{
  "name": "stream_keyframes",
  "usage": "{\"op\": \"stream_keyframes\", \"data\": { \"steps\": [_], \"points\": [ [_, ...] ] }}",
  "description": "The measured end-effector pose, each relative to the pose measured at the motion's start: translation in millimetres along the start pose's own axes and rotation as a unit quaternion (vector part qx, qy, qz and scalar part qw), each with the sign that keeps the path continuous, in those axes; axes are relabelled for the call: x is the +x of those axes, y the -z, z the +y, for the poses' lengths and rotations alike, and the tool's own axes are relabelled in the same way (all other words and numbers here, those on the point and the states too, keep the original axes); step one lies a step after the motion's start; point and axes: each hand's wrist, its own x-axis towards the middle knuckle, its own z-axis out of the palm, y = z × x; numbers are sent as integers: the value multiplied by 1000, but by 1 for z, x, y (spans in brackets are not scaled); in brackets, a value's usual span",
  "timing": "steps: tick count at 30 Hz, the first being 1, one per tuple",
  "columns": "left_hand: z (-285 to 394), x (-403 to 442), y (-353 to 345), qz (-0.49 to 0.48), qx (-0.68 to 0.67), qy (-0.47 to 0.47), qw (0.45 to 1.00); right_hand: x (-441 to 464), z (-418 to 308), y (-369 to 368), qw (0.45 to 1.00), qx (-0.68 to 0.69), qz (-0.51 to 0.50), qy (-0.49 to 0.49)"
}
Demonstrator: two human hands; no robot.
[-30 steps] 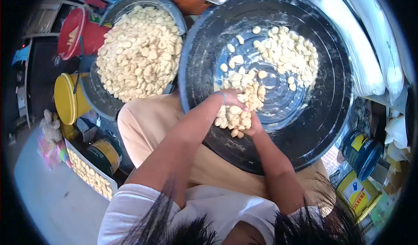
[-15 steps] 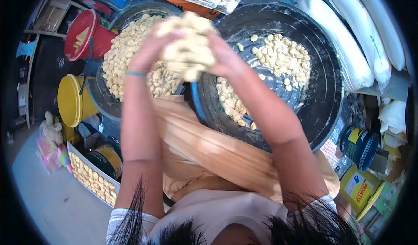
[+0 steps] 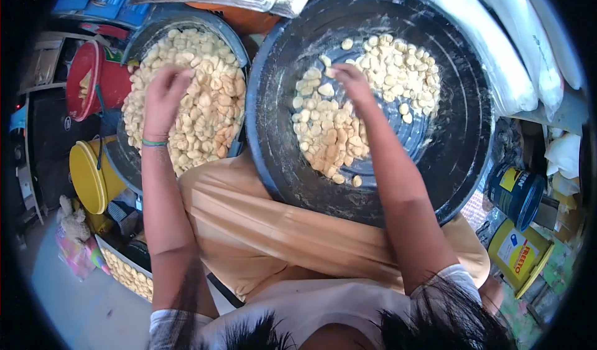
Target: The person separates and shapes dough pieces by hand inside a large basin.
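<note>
Black, the basin [image 3: 463, 120] likely corrals pale pieces [image 3: 404, 70] near your right hand [image 3: 354, 85]; left of it, your left hand [image 3: 166, 95] is above a heap [image 3: 208, 95]; whether fingers [image 3: 339, 71] pinch, I can't tell.

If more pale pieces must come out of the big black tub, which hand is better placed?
Probably the right hand: it is over the big black tub, close to the pale pieces. The left hand is over the heap in the other tub, so it would travel further.
</note>
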Motion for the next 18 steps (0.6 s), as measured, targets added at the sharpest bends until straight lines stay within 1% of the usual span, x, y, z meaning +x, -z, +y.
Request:
{"op": "stream_keyframes", "data": {
  "steps": [1, 2, 4, 5, 6, 8, 9, 10, 11, 12, 13, 14, 15, 16, 17, 18],
  "points": [
    [32, 1, -20, -118, -11, -2, 993, -3, 37, 23, 978, -186, 81, -42],
    [54, 5, -43, -231, -23, -8, 973, -4, 68, 34, 915, -364, 157, -77],
    [72, 16, -97, -361, -28, -24, 932, -34, 146, 6, 845, -497, 138, -142],
    [70, 26, -127, -413, 32, -58, 908, -64, 142, -15, 823, -554, 61, -109],
    [60, 38, -160, -461, 89, -94, 878, -84, 120, -32, 824, -554, -15, -117],
    [36, 59, -228, -497, 201, -135, 833, -120, 68, -37, 807, -556, -195, -39],
    [22, 72, -263, -483, 203, -112, 845, -116, 63, -23, 837, -464, -283, -56],
    [9, 83, -296, -467, 205, -88, 855, -109, 62, -4, 854, -364, -365, -72],
    [-3, 97, -330, -437, 210, -105, 868, -102, 60, 17, 855, -256, -443, -87],
    [-11, 104, -359, -407, 217, -122, 879, -83, 49, 42, 851, -318, -417, -38],
    [-10, 107, -382, -364, 224, -115, 897, -61, 27, 70, 871, -375, -312, -58],
    [-8, 106, -406, -323, 228, -106, 912, -24, 75, 109, 886, -414, -195, 79],
    [-9, 101, -427, -284, 233, -93, 925, -2, 45, 136, 912, -406, -15, -50],
    [-17, 92, -451, -219, 257, -114, 934, 37, 76, 186, 904, -418, 72, 61],
    [-28, 77, -476, -155, 279, -134, 938, 64, 82, 219, 785, -580, 184, 120],
    [-34, 62, -492, -94, 299, -153, 937, 72, 64, 232, 724, -616, 255, 174]
  ]
}}
